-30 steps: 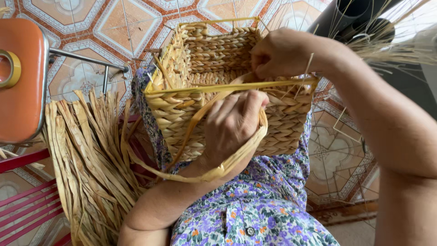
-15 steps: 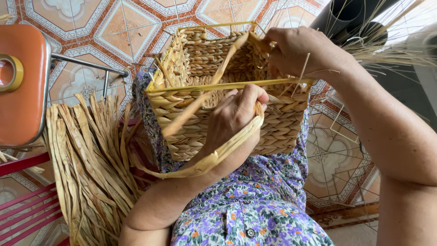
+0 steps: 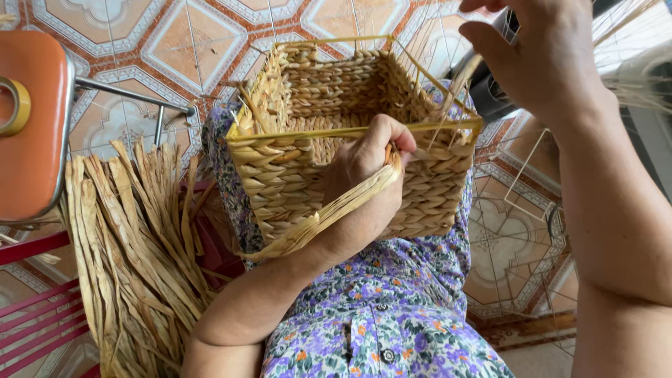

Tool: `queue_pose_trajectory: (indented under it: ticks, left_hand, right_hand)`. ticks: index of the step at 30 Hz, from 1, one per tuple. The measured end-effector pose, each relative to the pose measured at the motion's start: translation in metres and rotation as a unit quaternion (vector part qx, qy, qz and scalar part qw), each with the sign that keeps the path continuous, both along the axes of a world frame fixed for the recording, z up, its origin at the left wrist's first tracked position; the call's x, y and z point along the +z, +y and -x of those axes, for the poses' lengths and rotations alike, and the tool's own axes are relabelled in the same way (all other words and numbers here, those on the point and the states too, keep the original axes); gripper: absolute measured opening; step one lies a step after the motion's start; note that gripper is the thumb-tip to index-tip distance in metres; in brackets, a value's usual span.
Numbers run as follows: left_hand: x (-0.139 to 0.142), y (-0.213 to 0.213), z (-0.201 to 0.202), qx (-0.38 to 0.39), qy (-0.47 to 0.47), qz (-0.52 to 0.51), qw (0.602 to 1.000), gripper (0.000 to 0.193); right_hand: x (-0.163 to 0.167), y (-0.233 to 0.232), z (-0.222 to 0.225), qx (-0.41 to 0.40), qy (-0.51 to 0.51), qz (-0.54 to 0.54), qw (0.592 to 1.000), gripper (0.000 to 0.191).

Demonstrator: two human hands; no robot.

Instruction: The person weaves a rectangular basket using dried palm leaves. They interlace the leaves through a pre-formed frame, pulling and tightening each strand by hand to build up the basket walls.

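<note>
- The woven basket (image 3: pixel 336 133) rests on my lap, its open mouth tipped away from me, its near wall under my left hand; a thin yellow frame (image 3: pixel 353 131) runs along the rim.
- My left hand (image 3: pixel 364 171) is clenched over that near rim, thumb inside, fingers pressing a flat strand of dried fibre (image 3: pixel 329 213) against the wall; the strand trails down across my wrist towards my forearm.
- My right hand (image 3: pixel 542 59) is raised above the far right corner of the basket, fingers pinched together; thin pale strands (image 3: pixel 458 91) run from the rim up towards it, but I cannot tell for sure whether it is gripping them.
- To do this well, I judge the left hand should keep the strand pressed flat against the rim so it does not twist; the right should hold an even pull, so the weave sits as snug as the rows below.
- To the left of my left arm lies a bundle of dried fibre strips (image 3: pixel 133 245); further left stands an orange stool (image 3: pixel 31 133) with a roll of tape (image 3: pixel 15 105) on its seat.
- Under the basket is my floral dress (image 3: pixel 392 315); beneath everything is a patterned tiled floor (image 3: pixel 189 42).
</note>
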State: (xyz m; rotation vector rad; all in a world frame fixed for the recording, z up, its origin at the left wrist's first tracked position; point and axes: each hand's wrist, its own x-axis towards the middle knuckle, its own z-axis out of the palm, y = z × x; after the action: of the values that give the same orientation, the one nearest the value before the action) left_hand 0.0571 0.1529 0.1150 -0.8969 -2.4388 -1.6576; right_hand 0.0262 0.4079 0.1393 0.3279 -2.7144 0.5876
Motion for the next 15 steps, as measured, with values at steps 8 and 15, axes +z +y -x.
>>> queue_pose_trajectory:
  ticks: [8, 15]
  left_hand:
    - [-0.004, 0.002, -0.004, 0.0, 0.018, 0.021, 1.0, 0.019]
    - [0.005, 0.004, -0.006, 0.018, 0.033, 0.019, 0.999, 0.021]
  right_hand:
    - [0.021, -0.007, -0.012, 0.21, -0.269, 0.129, 0.931, 0.021]
    - [0.008, 0.0, -0.004, 0.188, -0.332, 0.136, 0.914, 0.028]
